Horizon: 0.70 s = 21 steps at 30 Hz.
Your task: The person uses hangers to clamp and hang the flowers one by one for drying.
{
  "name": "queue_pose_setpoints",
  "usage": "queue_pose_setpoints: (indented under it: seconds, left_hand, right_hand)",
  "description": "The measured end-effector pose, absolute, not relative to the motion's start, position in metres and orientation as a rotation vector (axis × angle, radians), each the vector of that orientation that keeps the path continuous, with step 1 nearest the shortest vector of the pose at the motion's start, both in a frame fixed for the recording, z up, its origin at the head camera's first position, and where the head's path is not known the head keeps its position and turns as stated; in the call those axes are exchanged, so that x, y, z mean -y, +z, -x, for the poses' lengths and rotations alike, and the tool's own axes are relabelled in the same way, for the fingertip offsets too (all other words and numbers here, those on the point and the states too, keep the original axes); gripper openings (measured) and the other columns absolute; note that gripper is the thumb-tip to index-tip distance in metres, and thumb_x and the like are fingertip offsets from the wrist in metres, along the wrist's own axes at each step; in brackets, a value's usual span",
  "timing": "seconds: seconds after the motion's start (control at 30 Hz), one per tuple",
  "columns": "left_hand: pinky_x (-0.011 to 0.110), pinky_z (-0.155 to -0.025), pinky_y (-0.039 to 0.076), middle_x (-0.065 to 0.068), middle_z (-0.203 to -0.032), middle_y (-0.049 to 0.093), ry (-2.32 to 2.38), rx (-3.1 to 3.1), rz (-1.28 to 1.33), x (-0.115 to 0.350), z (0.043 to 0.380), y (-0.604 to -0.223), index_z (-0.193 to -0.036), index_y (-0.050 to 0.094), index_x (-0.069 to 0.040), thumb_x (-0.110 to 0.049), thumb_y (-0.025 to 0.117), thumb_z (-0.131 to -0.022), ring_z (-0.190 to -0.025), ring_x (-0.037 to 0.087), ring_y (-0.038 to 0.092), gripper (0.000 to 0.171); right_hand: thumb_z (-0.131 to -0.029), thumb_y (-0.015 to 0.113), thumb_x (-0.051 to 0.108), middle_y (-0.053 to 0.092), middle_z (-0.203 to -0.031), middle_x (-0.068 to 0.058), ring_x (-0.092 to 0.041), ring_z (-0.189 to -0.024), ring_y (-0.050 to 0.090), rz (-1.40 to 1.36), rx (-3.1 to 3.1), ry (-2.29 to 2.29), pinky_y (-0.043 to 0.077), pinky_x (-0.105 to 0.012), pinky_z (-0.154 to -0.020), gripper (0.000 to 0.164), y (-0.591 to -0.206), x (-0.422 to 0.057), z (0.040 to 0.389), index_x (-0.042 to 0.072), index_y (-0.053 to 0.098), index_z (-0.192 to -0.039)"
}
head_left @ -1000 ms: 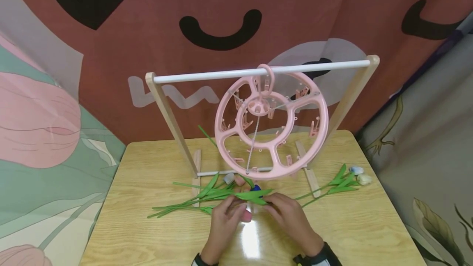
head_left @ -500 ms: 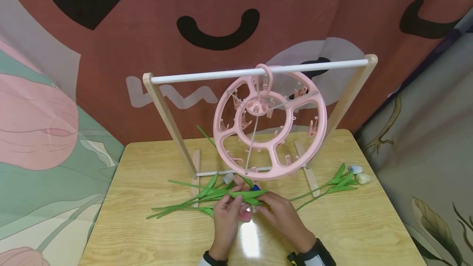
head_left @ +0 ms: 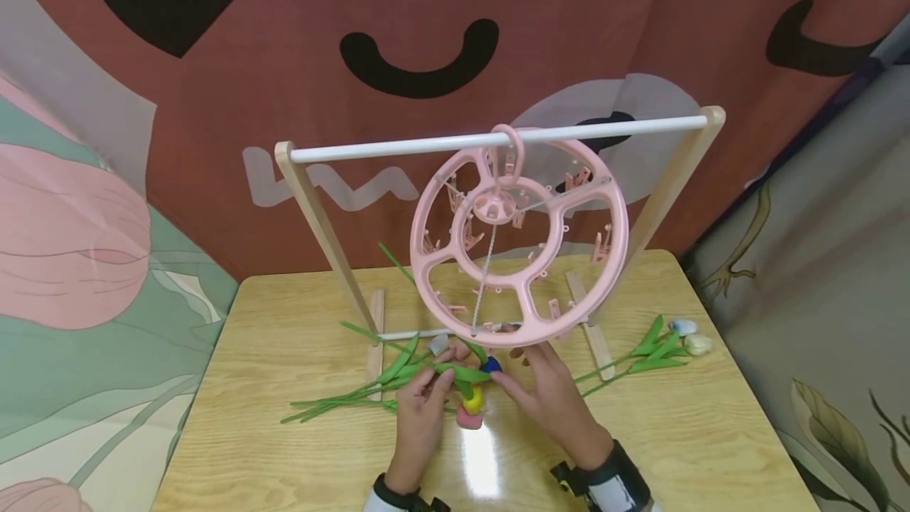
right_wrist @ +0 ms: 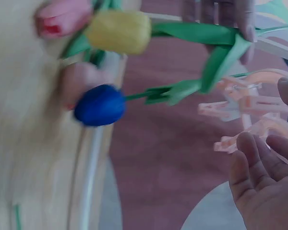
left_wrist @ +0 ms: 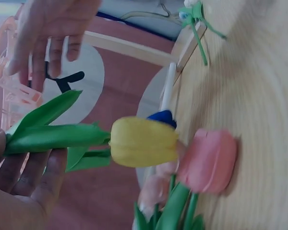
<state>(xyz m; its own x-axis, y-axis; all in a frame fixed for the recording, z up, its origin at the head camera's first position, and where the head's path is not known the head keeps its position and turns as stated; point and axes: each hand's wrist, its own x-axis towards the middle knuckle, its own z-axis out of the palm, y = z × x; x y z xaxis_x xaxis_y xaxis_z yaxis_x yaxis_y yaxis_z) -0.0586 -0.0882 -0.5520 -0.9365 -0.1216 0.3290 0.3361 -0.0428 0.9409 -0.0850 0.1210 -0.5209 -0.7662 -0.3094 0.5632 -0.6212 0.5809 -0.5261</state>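
My left hand (head_left: 419,421) pinches a yellow artificial tulip (left_wrist: 143,142) by its green leaves and stem, with the bloom pointing down toward the table in the left wrist view. Fingers raised and relaxed, my right hand (head_left: 558,401) holds nothing at the lower edge of a round pink clip hanger (head_left: 617,243). Pink clothespins (right_wrist: 216,109) hang close by its fingertips in the right wrist view. A blue tulip (right_wrist: 100,105) shows beyond the yellow one. Under the yellow bloom, a pink tulip (left_wrist: 209,160) lies on the table.
The hanger hooks over the white bar (head_left: 398,146) of a wooden-sided stand (head_left: 323,235). Several green-stemmed tulips (head_left: 334,399) lie at left, partly across the stand's foot. A white tulip (head_left: 698,344) and a pale blue tulip (head_left: 682,327) lie at right.
My right hand has let go of the yellow tulip's leaves and moved up and away to the hanger's lower edge. The yellow bloom now shows, held by my left hand alone.
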Motion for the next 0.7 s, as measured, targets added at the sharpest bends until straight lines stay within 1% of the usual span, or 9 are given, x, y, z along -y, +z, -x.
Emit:
queue_pose_setpoints:
  seconds: [0.1,0.23,0.33,0.4,0.47,0.53,0.57,0.63,0.7]
  left_hand:
    - [0.022,-0.086,0.062,0.027,-0.12,0.071,-1.956,1.964,0.258,0.091,0.059,-0.55,-0.093,0.074,0.004,0.002,0.065,-0.098,-0.116,0.024,0.072,0.01]
    - [0.022,-0.079,0.063,0.023,-0.116,0.074,-1.853,2.007,0.267,0.095,0.057,-0.548,-0.099,0.077,0.002,0.002,0.068,-0.096,-0.106,0.014,0.073,0.009]
    - [0.023,-0.072,0.064,0.019,-0.114,0.076,-1.809,2.036,0.254,0.098,0.056,-0.544,-0.109,0.077,0.002,0.001,0.07,-0.095,-0.096,0.011,0.074,0.016]
    - [0.024,-0.068,0.064,0.016,-0.114,0.077,-1.783,2.065,0.242,0.099,0.055,-0.542,-0.111,0.077,0.001,-0.001,0.071,-0.095,-0.09,0.012,0.075,0.017]
    - [0.025,-0.065,0.064,0.015,-0.114,0.077,-1.788,2.085,0.235,0.101,0.055,-0.54,-0.112,0.077,0.001,-0.003,0.071,-0.095,-0.087,0.013,0.075,0.018]
    - [0.025,-0.065,0.064,0.015,-0.116,0.076,-1.798,2.101,0.231,0.101,0.056,-0.54,-0.113,0.076,0.001,-0.005,0.071,-0.096,-0.086,0.014,0.075,0.019]
    - [0.025,-0.064,0.064,0.014,-0.116,0.077,-1.803,2.109,0.225,0.101,0.056,-0.54,-0.114,0.076,0.0,-0.006,0.071,-0.096,-0.083,0.013,0.075,0.019]
    - [0.024,-0.061,0.063,0.013,-0.112,0.078,-1.805,2.115,0.222,0.101,0.057,-0.541,-0.114,0.077,-0.001,-0.006,0.071,-0.096,-0.078,0.011,0.072,0.02]
    - [0.023,-0.06,0.062,0.011,-0.109,0.078,-1.787,2.126,0.224,0.101,0.058,-0.542,-0.115,0.077,-0.002,-0.006,0.072,-0.095,-0.077,0.009,0.071,0.021]
  right_hand:
    - [-0.096,0.074,0.036,0.062,-0.132,-0.01,-0.017,-0.101,0.064,-0.766,2.387,1.109,0.061,-0.033,-0.082,0.069,-0.512,-0.115,0.089,0.005,0.047,-0.152]
    - [-0.088,0.084,0.02,0.061,-0.136,-0.01,-0.015,-0.103,0.064,-0.774,2.371,1.141,0.06,-0.028,-0.081,0.067,-0.502,-0.109,0.094,0.007,0.054,-0.146]
    - [-0.083,0.086,0.008,0.065,-0.125,-0.006,-0.012,-0.095,0.063,-0.776,2.353,1.16,0.058,-0.024,-0.076,0.057,-0.496,-0.105,0.099,0.008,0.062,-0.134]
    - [-0.083,0.085,0.006,0.069,-0.118,-0.004,-0.01,-0.089,0.063,-0.763,2.35,1.157,0.057,-0.023,-0.073,0.05,-0.493,-0.104,0.102,0.009,0.064,-0.129]
    - [-0.084,0.085,0.008,0.072,-0.114,-0.002,-0.013,-0.093,0.067,-0.739,2.358,1.132,0.056,-0.034,-0.098,0.048,-0.491,-0.103,0.103,0.01,0.066,-0.128]
    - [-0.083,0.086,0.011,0.074,-0.11,-0.001,-0.018,-0.097,0.07,-0.717,2.373,1.115,0.036,-0.052,-0.121,0.05,-0.489,-0.103,0.105,0.01,0.066,-0.129]
    - [-0.082,0.086,0.012,0.074,-0.107,-0.001,-0.02,-0.1,0.07,-0.71,2.38,1.104,0.023,-0.061,-0.126,0.052,-0.488,-0.103,0.105,0.01,0.066,-0.13]
    - [-0.081,0.087,0.013,0.073,-0.102,0.0,-0.024,-0.105,0.069,-0.708,2.394,1.103,0.0,-0.074,-0.123,0.055,-0.487,-0.104,0.106,0.01,0.066,-0.131]
    - [-0.081,0.087,0.01,0.071,-0.098,0.001,-0.022,-0.101,0.067,-0.72,2.403,1.133,0.011,-0.074,-0.122,0.054,-0.485,-0.104,0.108,0.009,0.066,-0.13]
